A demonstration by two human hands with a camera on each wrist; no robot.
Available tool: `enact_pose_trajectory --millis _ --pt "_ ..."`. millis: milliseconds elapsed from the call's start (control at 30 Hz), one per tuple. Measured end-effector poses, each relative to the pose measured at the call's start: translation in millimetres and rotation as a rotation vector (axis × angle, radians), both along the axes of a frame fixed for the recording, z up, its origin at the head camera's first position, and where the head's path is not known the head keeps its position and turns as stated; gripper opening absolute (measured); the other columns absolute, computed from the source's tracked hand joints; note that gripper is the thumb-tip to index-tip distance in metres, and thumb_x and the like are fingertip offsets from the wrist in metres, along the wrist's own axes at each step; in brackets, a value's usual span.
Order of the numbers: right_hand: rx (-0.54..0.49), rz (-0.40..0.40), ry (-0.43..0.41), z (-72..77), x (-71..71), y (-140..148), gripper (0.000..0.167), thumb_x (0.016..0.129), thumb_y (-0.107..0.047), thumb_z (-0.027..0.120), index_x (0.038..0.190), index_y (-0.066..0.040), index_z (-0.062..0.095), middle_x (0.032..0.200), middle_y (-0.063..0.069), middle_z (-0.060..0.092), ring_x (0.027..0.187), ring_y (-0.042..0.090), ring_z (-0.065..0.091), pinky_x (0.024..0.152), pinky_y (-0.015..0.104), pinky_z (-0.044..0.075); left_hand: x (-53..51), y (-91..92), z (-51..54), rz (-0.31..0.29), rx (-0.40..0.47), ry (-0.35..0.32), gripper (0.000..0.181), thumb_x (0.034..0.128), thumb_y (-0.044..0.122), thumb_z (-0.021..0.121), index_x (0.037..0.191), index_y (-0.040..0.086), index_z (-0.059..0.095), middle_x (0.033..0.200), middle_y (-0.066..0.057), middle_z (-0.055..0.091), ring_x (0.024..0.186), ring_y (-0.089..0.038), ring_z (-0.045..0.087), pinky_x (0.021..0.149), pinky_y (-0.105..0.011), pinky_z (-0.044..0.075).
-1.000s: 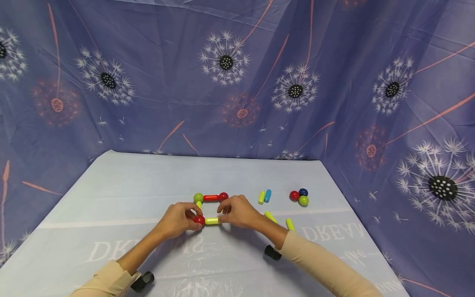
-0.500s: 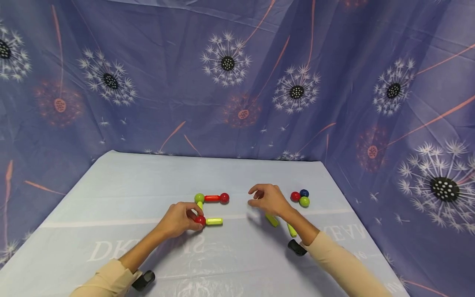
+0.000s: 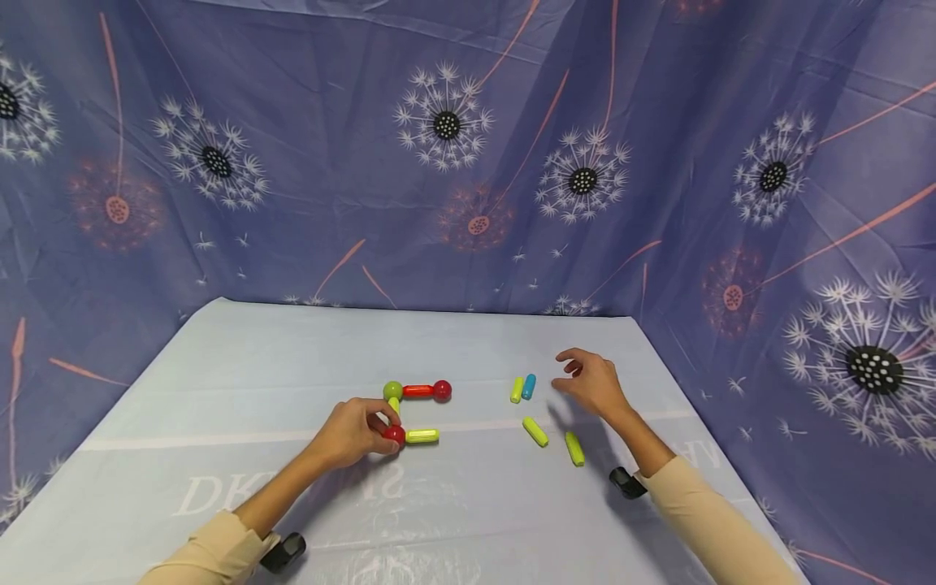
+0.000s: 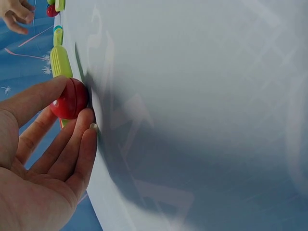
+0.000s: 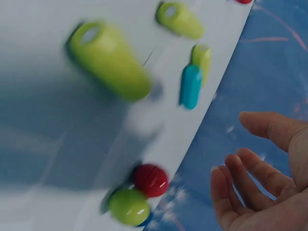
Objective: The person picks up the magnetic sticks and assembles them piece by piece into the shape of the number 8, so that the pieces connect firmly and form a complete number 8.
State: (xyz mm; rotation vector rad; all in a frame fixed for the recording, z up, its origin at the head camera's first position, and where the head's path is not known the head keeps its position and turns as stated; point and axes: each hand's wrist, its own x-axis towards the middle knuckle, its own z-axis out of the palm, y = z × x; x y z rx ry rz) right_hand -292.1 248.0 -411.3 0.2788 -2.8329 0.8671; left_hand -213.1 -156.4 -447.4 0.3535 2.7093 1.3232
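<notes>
My left hand point(image 3: 351, 433) pinches a shiny red ball point(image 4: 72, 98) between thumb and fingers, low over the table. A yellow-green stick point(image 3: 422, 436) extends right from that ball. Another yellow-green stick point(image 3: 395, 404), partly behind the fingers, runs back to a green ball point(image 3: 392, 391). From there a red stick point(image 3: 418, 391) leads to a second red ball point(image 3: 442, 391). Held above the right side, my right hand point(image 3: 595, 388) has loosely bent fingers and nothing in them. In the right wrist view, a loose red ball point(image 5: 151, 180) and green ball point(image 5: 129, 207) cluster near it, with a blue ball mostly hidden.
A blue stick point(image 3: 529, 386) lies beside a yellow-green stick point(image 3: 517, 389) right of centre. Two more yellow-green sticks, one nearer the middle point(image 3: 535, 431) and one farther right point(image 3: 574, 448), lie in front. A patterned blue curtain point(image 3: 329, 162) rises behind the white-covered table point(image 3: 292, 341).
My right hand has left the front yellow-green stick and moved right, past the loose sticks, to over the ball cluster. The left hand stays on the red ball.
</notes>
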Motion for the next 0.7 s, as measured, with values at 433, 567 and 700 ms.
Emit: enact_pose_trajectory --millis 433,567,700 --pt "0.033 -0.082 0.023 -21.0 -10.3 34 0.041 0.082 -0.009 0.079 0.121 -0.002 0.07 0.114 0.025 0.07 0.1 0.04 0.067 0.09 0.056 0.047 -0.2 0.1 0.2 0.009 0.0 -0.024 0.028 0.0718 0.007 0.09 0.095 0.013 0.074 0.084 -0.002 0.075 0.08 -0.014 0.068 0.069 -0.031 0.052" --pt "0.046 -0.094 0.015 -25.1 -11.6 38 0.04 0.082 -0.01 0.08 0.12 -0.002 0.07 0.115 0.025 0.07 0.1 0.041 0.066 0.091 0.057 0.048 -0.5 -0.1 -1.0 0.011 0.003 -0.025 0.029 0.0715 0.007 0.09 0.094 0.013 0.074 0.084 -0.002 0.075 0.08 -0.014 0.068 0.069 -0.031 0.052" --pt "0.062 -0.1 0.018 -28.4 -13.0 41 0.038 0.082 -0.011 0.079 0.118 -0.002 0.071 0.113 0.025 0.07 0.103 0.043 0.065 0.094 0.058 0.047 -0.8 -0.1 -1.5 0.009 0.007 -0.021 0.029 0.0711 0.007 0.09 0.094 0.013 0.074 0.083 -0.001 0.075 0.079 -0.014 0.068 0.068 -0.031 0.052"
